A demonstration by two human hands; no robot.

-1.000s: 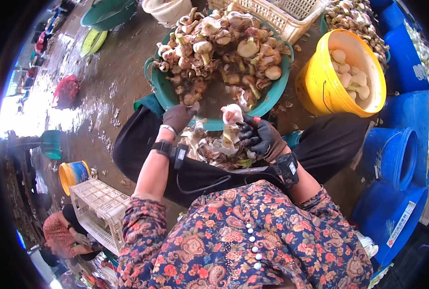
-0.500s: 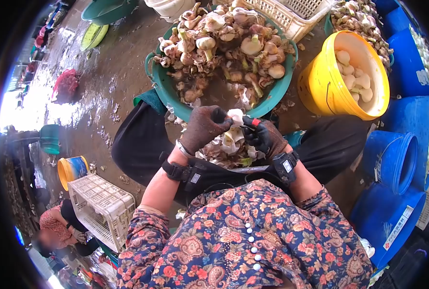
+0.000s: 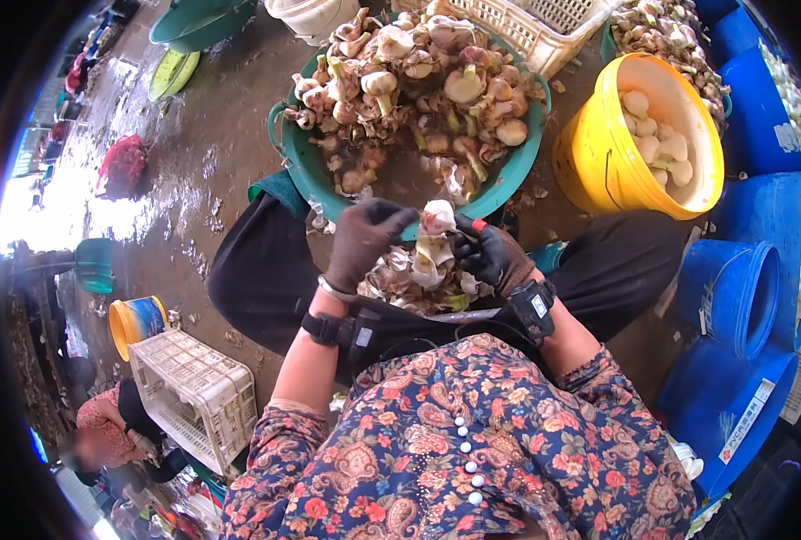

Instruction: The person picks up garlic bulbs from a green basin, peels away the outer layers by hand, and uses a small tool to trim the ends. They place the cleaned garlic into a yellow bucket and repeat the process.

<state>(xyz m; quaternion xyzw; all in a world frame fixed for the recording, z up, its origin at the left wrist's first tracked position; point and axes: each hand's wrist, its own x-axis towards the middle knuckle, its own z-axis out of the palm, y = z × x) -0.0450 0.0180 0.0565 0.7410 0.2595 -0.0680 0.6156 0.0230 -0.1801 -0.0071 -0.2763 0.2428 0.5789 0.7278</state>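
My right hand (image 3: 495, 258), in a dark glove with a small red band at a fingertip, grips a garlic bulb (image 3: 438, 219) whose loosened skin hangs below it. My left hand (image 3: 367, 241), in a brown glove, is just left of the bulb, fingers stretched toward it and apart from it. Whether the right hand also holds a small tool cannot be made out. Beneath both hands lies a heap of peeled skins (image 3: 396, 281). In front stands a green basin (image 3: 303, 184) piled with unpeeled garlic (image 3: 396, 85).
A yellow bucket (image 3: 589, 157) with peeled bulbs (image 3: 657, 144) stands at the right, before several blue barrels (image 3: 756, 211). Cream crates lie at the top (image 3: 544, 45) and lower left (image 3: 193, 387). Another person (image 3: 112, 423) sits at the far lower left. The floor (image 3: 193, 162) is wet.
My left hand has drawn back slightly left from the bulb, its fingers straightening out of a pinch. The bulb is more exposed and stays in the right hand.
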